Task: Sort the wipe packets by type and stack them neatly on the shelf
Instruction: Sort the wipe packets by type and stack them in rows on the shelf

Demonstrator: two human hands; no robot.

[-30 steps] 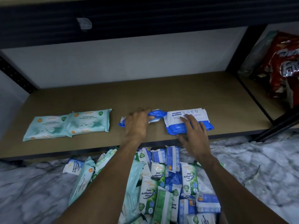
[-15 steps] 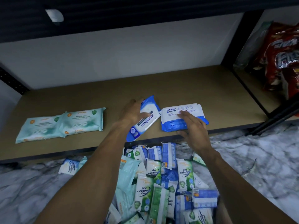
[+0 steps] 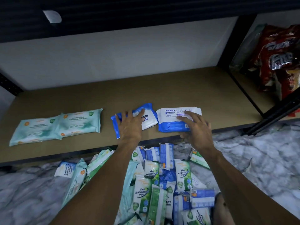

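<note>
On the brown shelf board (image 3: 186, 88) lie two blue-and-white antabax packets. My left hand (image 3: 129, 124) rests flat with spread fingers on the left antabax packet (image 3: 148, 116), which lies askew. My right hand (image 3: 194, 127) touches the right antabax packet (image 3: 172, 119) with straight fingers on its top, thumb at its front edge. Two pale teal fragrance-free packets (image 3: 56, 125) lie side by side, overlapping, at the shelf's left. Below the shelf edge is a heap of mixed wipe packets (image 3: 162, 181), green pine ones and blue ones.
A black upright post (image 3: 227, 46) bounds the shelf bay on the right; red snack bags (image 3: 279, 62) fill the neighbouring bay. The upper shelf beam (image 3: 146, 12) hangs low overhead. A marble-patterned floor (image 3: 259, 159) surrounds the heap.
The left packet, held tilted up half a second ago, now lies flat on the shelf under my left hand. My right hand stays on the right packet.
</note>
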